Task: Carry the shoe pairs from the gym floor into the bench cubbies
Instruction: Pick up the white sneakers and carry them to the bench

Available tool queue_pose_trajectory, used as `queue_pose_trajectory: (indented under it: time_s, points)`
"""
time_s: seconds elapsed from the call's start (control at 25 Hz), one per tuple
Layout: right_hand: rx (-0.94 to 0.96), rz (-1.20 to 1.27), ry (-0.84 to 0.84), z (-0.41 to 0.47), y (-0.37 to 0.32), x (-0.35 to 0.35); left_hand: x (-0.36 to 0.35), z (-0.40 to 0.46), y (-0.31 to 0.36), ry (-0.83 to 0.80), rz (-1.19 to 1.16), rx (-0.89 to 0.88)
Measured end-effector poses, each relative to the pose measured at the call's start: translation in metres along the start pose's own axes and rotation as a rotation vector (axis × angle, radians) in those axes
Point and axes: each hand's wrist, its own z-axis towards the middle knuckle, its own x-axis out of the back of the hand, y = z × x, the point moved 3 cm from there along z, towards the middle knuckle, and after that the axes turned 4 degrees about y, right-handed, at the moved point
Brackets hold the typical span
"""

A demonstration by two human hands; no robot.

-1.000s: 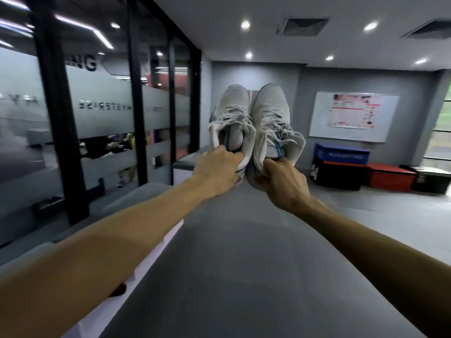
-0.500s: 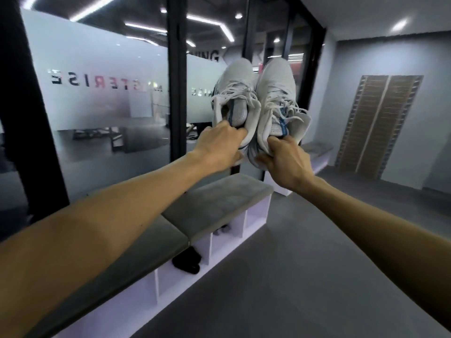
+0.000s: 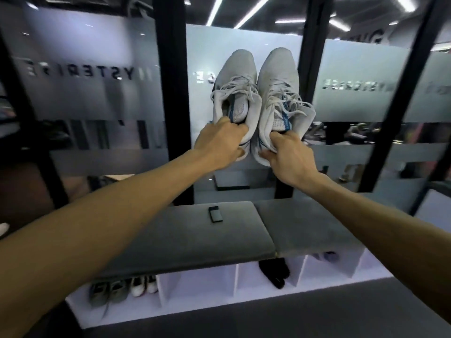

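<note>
Shoes are already sitting in the leftmost cubby (image 3: 122,290) under the desk (image 3: 195,235), the next cubby (image 3: 197,281) is showing nothing inside, and a dark shoe (image 3: 274,273) is lying in the one after it. Above the desk, the left hand (image 3: 219,145) is gripping the heel of the left white shoe (image 3: 235,93) while the right hand (image 3: 289,157) is gripping the right white shoe (image 3: 278,93), both toes up. This pair is waiting to be stowed, so the task looks partly done.
</note>
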Motion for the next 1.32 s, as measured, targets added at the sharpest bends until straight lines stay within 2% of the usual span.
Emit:
queue_pose_trajectory:
  time_s: [0.16,0.4,0.64,0.96,1.32]
  points:
    - [0.108,0.138,-0.058,0.019,-0.035,-0.03,0.007,-0.021,-0.039,0.011,0.094,0.14]
    - [0.194,0.221,-0.046,0.018,-0.087,-0.067,0.016,-0.062,-0.081,0.012,0.161,0.224]
    - [0.195,0.207,-0.069,0.015,-0.094,-0.128,-0.033,-0.077,-0.112,-0.016,0.211,0.245]
    - [0.228,0.244,-0.023,-0.009,-0.048,-0.311,-0.211,-0.096,-0.158,0.011,0.261,0.241]
    - [0.212,0.208,-0.057,-0.185,-0.015,-0.497,-0.421,-0.249,-0.154,-0.02,0.233,0.258]
